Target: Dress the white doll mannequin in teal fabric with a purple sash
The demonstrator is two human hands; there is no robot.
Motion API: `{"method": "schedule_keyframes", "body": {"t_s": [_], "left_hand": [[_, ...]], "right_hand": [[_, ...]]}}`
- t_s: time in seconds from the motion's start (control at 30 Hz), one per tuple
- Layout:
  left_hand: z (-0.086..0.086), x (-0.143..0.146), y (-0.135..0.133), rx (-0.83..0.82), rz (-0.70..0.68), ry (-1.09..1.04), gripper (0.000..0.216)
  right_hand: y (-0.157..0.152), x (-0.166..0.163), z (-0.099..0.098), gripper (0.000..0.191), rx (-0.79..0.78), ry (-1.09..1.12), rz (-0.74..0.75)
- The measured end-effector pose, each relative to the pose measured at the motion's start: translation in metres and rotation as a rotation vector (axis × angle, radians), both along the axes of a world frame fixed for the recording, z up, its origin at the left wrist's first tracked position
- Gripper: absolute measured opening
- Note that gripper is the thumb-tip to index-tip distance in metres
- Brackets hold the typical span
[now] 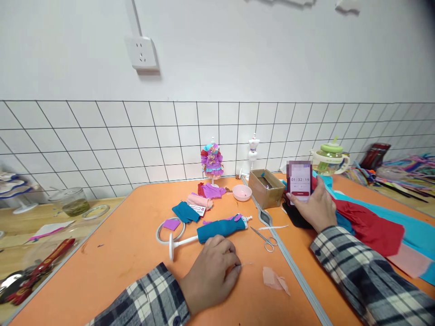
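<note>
My right hand (317,208) is closed round a phone (299,181) and holds it upright. Its screen shows a timer reading. My left hand (215,274) rests low over the table with thumb and forefinger pinched. From the fingertips a thin pale strand (247,264) sticks out, too fine to name. Just beyond that hand lies a small white doll-size dress form (185,240) on its side, wrapped in teal cloth (222,227) with purple trim. Small scissors (267,240) lie partly open to its right. Scraps of pale pink fabric (274,278) are nearer me.
A cardboard box (267,190) and a pink bowl (242,193) stand at the back. Behind are a dressed mini form (212,162) and a bare one (253,147). Red cloth (370,224) lies on the right, near a glass teapot (329,158). A tape roll (159,233) lies left.
</note>
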State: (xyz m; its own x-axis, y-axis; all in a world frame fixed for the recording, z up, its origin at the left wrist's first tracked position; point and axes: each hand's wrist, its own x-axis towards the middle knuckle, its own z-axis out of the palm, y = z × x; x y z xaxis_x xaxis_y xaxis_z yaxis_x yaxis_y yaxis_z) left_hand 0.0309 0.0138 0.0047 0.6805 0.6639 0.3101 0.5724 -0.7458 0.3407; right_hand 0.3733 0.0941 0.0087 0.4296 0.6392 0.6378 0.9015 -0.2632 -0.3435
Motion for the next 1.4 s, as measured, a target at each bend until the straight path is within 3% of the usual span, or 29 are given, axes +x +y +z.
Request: {"method": "schedule_keyframes", "body": {"t_s": [0.1, 0.33, 0.43, 0.5, 0.57, 0.6, 0.67, 0.73, 0.8, 0.97, 1.4], "left_hand": [[-0.001, 0.000, -0.001, 0.004, -0.005, 0.001, 0.013], [-0.001, 0.000, -0.001, -0.005, 0.000, 0.032, 0.012], [-0.001, 0.000, 0.000, -0.008, 0.002, 0.032, 0.012], [-0.001, 0.000, 0.001, -0.008, 0.014, 0.020, 0.013], [-0.001, 0.000, 0.001, -0.003, 0.024, 0.006, 0.014], [-0.001, 0.000, 0.002, 0.001, 0.025, 0.000, 0.014], [-0.002, 0.000, 0.002, 0.008, 0.024, -0.008, 0.013], [-0.003, 0.001, 0.002, 0.023, 0.021, -0.021, 0.011], [-0.003, 0.001, 0.001, 0.042, 0.014, -0.037, 0.011], [-0.003, 0.003, 0.001, 0.055, 0.039, -0.069, 0.011], [-0.001, 0.007, -0.001, -0.046, 0.100, -0.172, 0.009]], "right_hand": [[0.003, -0.001, -0.003, 0.118, -0.132, 0.060, -0.032], [0.006, 0.010, -0.005, 0.118, -0.246, 0.139, 0.021], [-0.001, 0.005, 0.001, 0.116, -0.192, 0.076, 0.028], [-0.012, -0.009, 0.009, 0.107, -0.052, -0.029, 0.056], [-0.027, -0.032, 0.016, 0.079, 0.123, -0.116, 0.232], [-0.036, -0.047, 0.019, 0.059, 0.156, -0.143, 0.422], [-0.055, -0.081, 0.020, 0.031, 0.059, -0.141, 0.807], [-0.071, -0.112, 0.015, 0.032, -0.074, -0.152, 1.055], [-0.081, -0.135, 0.009, 0.026, -0.147, -0.145, 1.154], [-0.084, -0.145, -0.004, 0.009, -0.162, -0.114, 1.118], [-0.083, -0.140, -0.009, 0.012, -0.062, -0.190, 1.202]]}}
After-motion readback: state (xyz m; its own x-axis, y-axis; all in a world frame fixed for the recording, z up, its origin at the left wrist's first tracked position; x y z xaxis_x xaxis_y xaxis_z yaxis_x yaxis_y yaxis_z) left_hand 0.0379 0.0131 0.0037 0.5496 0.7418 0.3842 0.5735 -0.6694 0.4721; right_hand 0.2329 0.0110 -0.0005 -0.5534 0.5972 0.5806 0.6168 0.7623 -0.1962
